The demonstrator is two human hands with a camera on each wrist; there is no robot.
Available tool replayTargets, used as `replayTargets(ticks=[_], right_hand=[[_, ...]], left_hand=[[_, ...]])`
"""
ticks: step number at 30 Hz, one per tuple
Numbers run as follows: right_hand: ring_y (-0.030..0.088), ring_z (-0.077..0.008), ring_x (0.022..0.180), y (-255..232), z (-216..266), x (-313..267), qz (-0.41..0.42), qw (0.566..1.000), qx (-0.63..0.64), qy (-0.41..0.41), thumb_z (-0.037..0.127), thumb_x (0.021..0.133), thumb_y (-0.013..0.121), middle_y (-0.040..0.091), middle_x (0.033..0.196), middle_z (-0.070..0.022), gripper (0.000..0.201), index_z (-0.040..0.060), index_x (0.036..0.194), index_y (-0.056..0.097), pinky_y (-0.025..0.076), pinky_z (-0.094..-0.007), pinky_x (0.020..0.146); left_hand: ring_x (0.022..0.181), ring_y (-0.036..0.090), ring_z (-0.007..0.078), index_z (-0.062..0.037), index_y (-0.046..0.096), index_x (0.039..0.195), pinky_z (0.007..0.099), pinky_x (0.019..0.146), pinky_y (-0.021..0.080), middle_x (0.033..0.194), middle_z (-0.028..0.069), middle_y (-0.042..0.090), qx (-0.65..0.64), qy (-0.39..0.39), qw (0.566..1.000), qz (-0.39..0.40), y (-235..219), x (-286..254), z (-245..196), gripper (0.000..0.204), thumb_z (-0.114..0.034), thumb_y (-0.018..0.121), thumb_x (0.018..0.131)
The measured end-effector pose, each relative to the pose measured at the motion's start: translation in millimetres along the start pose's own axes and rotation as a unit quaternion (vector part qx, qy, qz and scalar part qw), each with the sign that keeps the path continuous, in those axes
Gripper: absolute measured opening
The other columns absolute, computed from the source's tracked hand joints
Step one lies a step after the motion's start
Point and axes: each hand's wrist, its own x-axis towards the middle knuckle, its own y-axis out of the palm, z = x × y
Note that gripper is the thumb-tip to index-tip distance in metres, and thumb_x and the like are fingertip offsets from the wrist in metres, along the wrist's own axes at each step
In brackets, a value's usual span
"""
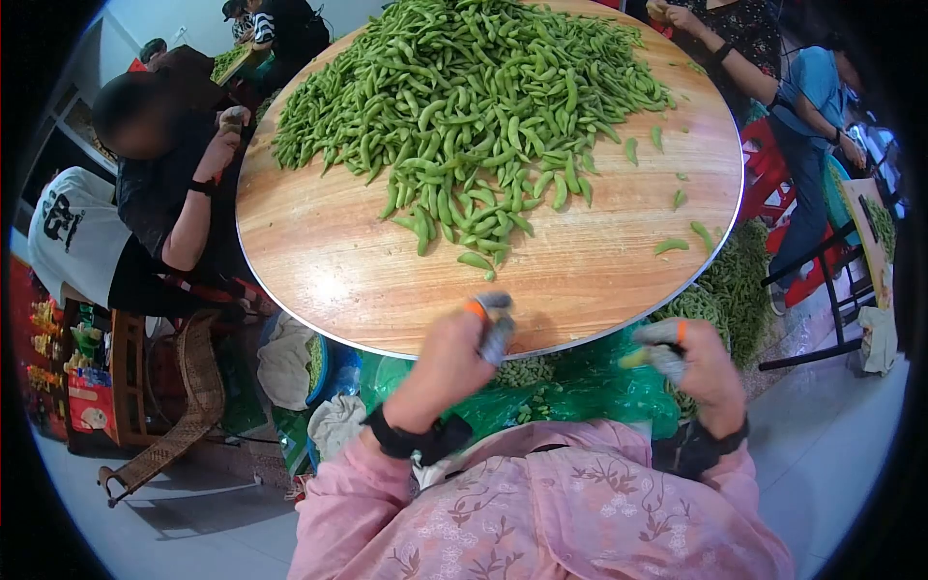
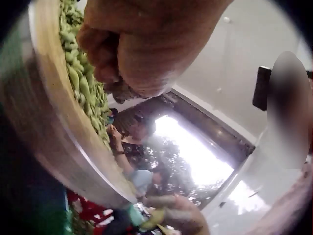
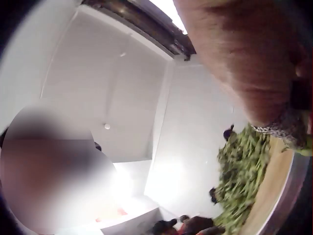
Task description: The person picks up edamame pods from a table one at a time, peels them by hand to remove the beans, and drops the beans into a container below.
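Green pods (image 1: pixel 464 126) are heaped on the round wooden table (image 1: pixel 329 261). Over the table's near edge is the left hand (image 1: pixel 459 353), its covered fingers curled and blurred; no pod shows in them. Curled fingers of the left hand (image 2: pixel 117 54) also show beside the heap in the left wrist view. Right of it, beyond the table edge, the right hand (image 1: pixel 701 372) pinches a yellowish-green pod (image 1: pixel 633 360) between covered fingertips. The right wrist view shows the right hand (image 3: pixel 259 63) with a bit of green (image 3: pixel 304 152) at its fingers, partly cut off by the frame.
Loose pods (image 1: pixel 671 246) lie at the table's right side. Green plastic (image 1: pixel 599 391) hangs below the near edge, with piled pods (image 1: pixel 739 280) to the right. A person (image 1: pixel 145 145) sits at the left; others are at the back and right. A woven chair (image 1: pixel 198 377) stands left.
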Motion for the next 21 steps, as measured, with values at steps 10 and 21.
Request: replayTargets(ticks=[10, 21], right_hand=[[0.057, -0.0139, 0.068, -18, -11, -7, -0.167, 0.984, -0.068, -0.006, -0.001, 0.069, 0.057, 0.06, 0.075, -0.0108, 0.02, -0.003, 0.089, 0.059, 0.044, -0.025, 0.062], [0.053, -0.0066, 0.073, 65, 22, 48, 0.061, 0.948, 0.311, -0.007, 0.007, 0.083, 0.053, 0.059, 0.084, -0.0013, 0.017, -0.0027, 0.097, 0.057, 0.043, -0.0197, 0.067]], left_hand=[[0.061, 0.056, 0.0325, 0.0004, 0.054, 0.089, 0.0394, 0.055, 0.043, 0.067, 0.0187, 0.057, 0.349, -0.018, 0.936, 0.04, -19, 62, 28, 0.024, -0.02, 0.057, 0.078], [0.052, 0.039, 0.0037, -0.0045, 0.054, 0.078, 0.0184, 0.047, 0.032, 0.059, -0.0055, 0.046, -0.392, -0.108, 0.899, 0.161, -4, 6, -16, 0.015, -0.017, 0.051, 0.086]])
